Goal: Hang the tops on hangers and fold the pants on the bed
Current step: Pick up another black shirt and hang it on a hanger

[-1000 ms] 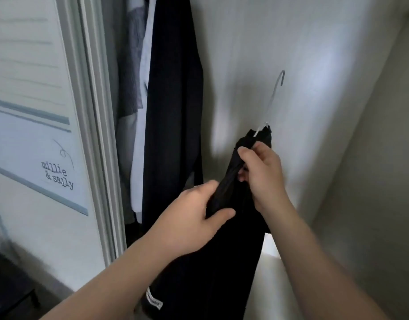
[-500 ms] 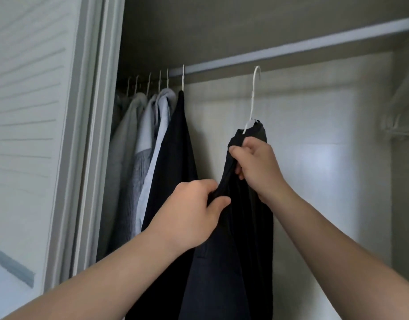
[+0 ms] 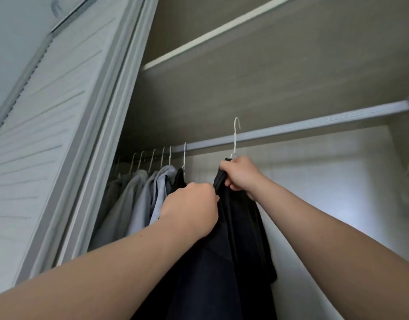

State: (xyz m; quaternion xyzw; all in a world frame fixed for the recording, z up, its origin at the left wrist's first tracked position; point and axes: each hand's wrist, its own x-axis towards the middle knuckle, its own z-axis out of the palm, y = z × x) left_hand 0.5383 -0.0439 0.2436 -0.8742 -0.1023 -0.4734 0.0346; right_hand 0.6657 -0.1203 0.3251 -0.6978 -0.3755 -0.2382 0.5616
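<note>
A black top (image 3: pixel 235 241) hangs on a white hanger (image 3: pixel 235 137), held up inside the closet. My right hand (image 3: pixel 241 175) grips the top's collar and the hanger's neck. My left hand (image 3: pixel 192 209) grips the top's shoulder edge lower down and to the left. The hanger's hook sits just in front of and level with the closet rod (image 3: pixel 302 127); I cannot tell whether it is over the rod. The lower part of the top runs out of view at the bottom.
Several grey, light blue and black tops (image 3: pixel 143 199) hang on white hangers at the rod's left end. A louvred sliding door (image 3: pixel 49 135) stands at left. A shelf (image 3: pixel 222 33) runs above the rod. The rod's right stretch is bare.
Both hands have lifted the black top and its hanger upward, from low beside the hanging clothes to rod height. The view has tilted up to the rod and shelf.
</note>
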